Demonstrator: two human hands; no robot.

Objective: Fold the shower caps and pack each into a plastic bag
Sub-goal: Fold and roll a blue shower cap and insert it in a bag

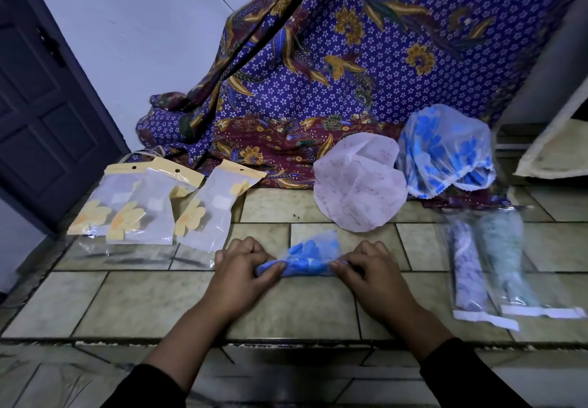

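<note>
A blue-flowered clear shower cap, folded into a narrow strip, lies on the tiled floor between my hands. My left hand pinches its left end and my right hand pinches its right end. A pale pink cap lies open behind it. Another blue-flowered cap sits puffed up at the back right. Three empty plastic bags with yellow flower headers lie at the left. Two packed bags, each holding a folded cap, lie at the right.
A purple batik cloth hangs down and spreads on the floor behind the caps. A dark blue door stands at the left. A pale board or cushion edge leans at the far right. A step edge runs across below my wrists.
</note>
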